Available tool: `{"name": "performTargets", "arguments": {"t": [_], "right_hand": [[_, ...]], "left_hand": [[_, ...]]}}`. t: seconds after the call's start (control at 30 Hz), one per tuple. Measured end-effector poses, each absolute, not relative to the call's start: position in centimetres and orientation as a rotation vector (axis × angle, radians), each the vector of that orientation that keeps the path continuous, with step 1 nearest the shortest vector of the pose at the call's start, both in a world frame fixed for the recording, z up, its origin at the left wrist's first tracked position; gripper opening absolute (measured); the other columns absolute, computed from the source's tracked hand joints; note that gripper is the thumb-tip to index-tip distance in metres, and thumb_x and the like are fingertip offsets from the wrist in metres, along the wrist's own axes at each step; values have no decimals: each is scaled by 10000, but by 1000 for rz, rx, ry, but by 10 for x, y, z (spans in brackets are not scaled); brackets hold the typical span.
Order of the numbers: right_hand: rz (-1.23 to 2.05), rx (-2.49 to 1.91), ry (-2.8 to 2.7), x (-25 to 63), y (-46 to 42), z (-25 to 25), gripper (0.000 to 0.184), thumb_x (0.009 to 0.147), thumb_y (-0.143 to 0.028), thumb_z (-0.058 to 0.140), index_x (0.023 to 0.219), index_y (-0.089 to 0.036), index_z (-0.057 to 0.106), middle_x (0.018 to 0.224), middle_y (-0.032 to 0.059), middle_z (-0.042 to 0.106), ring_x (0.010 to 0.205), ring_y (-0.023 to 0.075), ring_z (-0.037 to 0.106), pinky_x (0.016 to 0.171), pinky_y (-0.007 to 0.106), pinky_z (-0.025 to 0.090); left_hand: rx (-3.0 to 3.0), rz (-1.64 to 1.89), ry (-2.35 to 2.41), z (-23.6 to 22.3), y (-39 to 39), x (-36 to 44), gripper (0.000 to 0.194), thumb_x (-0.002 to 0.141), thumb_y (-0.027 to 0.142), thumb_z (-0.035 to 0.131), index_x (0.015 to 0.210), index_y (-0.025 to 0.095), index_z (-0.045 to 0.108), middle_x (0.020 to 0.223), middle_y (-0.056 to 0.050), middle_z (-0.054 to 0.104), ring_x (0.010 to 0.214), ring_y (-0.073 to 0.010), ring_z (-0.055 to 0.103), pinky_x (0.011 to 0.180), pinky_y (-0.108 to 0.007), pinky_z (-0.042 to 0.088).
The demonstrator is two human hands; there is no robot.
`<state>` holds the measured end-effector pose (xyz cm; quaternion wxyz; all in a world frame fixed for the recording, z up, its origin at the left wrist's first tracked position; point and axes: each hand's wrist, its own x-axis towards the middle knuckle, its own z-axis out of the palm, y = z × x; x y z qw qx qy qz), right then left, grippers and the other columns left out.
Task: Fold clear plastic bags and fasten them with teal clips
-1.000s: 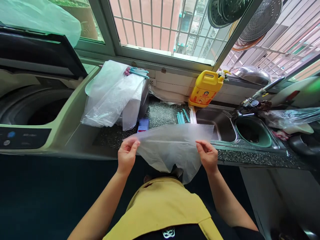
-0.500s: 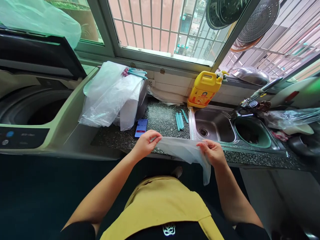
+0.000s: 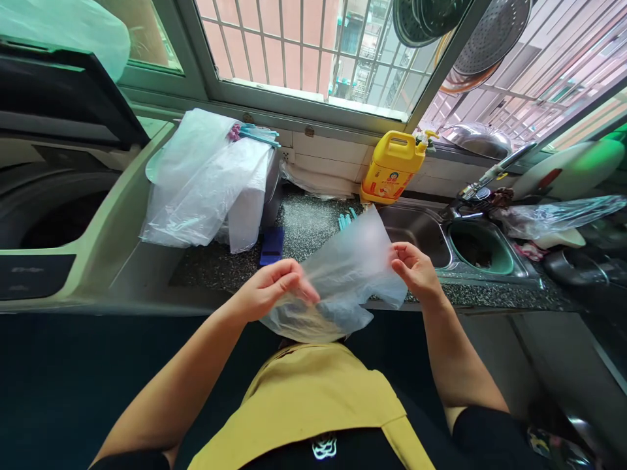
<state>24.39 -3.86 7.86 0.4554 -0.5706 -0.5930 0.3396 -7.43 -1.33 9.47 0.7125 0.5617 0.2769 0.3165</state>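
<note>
A translucent plastic bag (image 3: 350,267) hangs spread out between my two hands, over the counter's front edge. My left hand (image 3: 272,288) is closed on the bag's left side, its fingertips blurred and partly behind the film. At the opposite side, my right hand (image 3: 415,269) pinches the bag's edge between thumb and fingers. Behind the bag, the light-blue strips (image 3: 347,219) on the counter are partly covered. A phone (image 3: 272,245) lies just beyond my left hand, its screen dark.
White plastic bags (image 3: 196,183) are draped over a dark container at left, with blue strips (image 3: 259,135) on top. A yellow jug with a pump (image 3: 392,168) stands behind the sink (image 3: 416,225). A green basin (image 3: 504,261) sits in the right bowl. The washing machine (image 3: 117,215) is open.
The bag has gone from a narrow stretched band to a wide, opened sheet, rising in front of the strips and sink. My left hand has moved slightly left and down. The phone's screen has gone dark.
</note>
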Motion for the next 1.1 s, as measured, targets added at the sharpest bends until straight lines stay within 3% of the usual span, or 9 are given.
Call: {"name": "performTargets", "arguments": {"t": [0.13, 0.27, 0.37, 0.47, 0.57, 0.67, 0.83, 0.97, 1.1], "right_hand": [[1017, -1370, -1313, 283, -52, 25, 830, 520, -720, 704, 1165, -215, 569, 1124, 103, 638, 1046, 223, 583, 874, 354, 455], [1663, -1354, -967, 268, -90, -62, 765, 520, -758, 667, 1048, -206, 617, 1145, 139, 637, 1014, 252, 602, 852, 413, 445], [2020, -1152, -741, 215, -102, -109, 824, 535, -798, 609, 1101, -200, 606, 1117, 154, 644, 1000, 254, 604, 851, 396, 420], [1942, -1143, -630, 173, -91, -128, 683, 596, -661, 685, 1101, -211, 595, 839, 43, 667, 804, 175, 604, 772, 312, 412], [1976, -1180, -635, 160, -77, -135, 565, 565, -471, 795, 1022, -184, 630, 586, -53, 563, 585, 109, 511, 659, 259, 381], [2096, -1199, -645, 154, -71, -140, 533, 551, -464, 808, 972, -179, 651, 655, -26, 619, 585, 100, 524, 646, 255, 380], [2285, -1185, -682, 112, -63, -147, 570, 643, -645, 655, 940, -159, 662, 910, 79, 692, 816, 187, 625, 743, 328, 433], [2243, -1237, -758, 72, -59, -150, 507, 650, -591, 666, 922, -163, 657, 816, 51, 685, 756, 190, 617, 712, 335, 441], [1905, -1401, -841, 63, -60, -150, 424, 598, -487, 736, 854, -170, 620, 770, 29, 637, 736, 183, 572, 699, 325, 443]], "left_hand": [[1139, 857, 632, 97, -16, -92, 344, 757, 466, 668, 673, 167, 521, 722, -114, 740, 611, -232, 691, 575, -351, 550], [1069, 930, 653, 103, -21, -106, 360, 725, 476, 696, 652, 175, 513, 708, -110, 742, 565, -243, 689, 520, -357, 549], [1060, 922, 764, 107, -23, -111, 402, 655, 523, 732, 618, 189, 512, 665, -101, 732, 545, -258, 686, 512, -383, 556], [1086, 927, 849, 110, -22, -116, 407, 606, 547, 752, 613, 202, 537, 628, -87, 720, 575, -273, 695, 540, -404, 565], [1180, 923, 861, 114, -22, -123, 376, 656, 544, 716, 626, 200, 566, 671, -91, 727, 611, -272, 699, 580, -433, 571], [1261, 884, 838, 119, -24, -129, 361, 708, 529, 681, 641, 188, 584, 717, -108, 730, 612, -262, 695, 583, -434, 573], [1248, 880, 893, 130, -28, -134, 397, 631, 565, 723, 613, 189, 600, 688, -98, 720, 601, -265, 684, 573, -422, 572], [1259, 876, 914, 135, -31, -141, 382, 632, 556, 729, 614, 185, 638, 635, -94, 699, 609, -265, 677, 609, -413, 570], [1276, 872, 955, 135, -39, -152, 337, 662, 487, 736, 652, 157, 666, 686, -127, 709, 635, -255, 675, 611, -373, 571]]}}
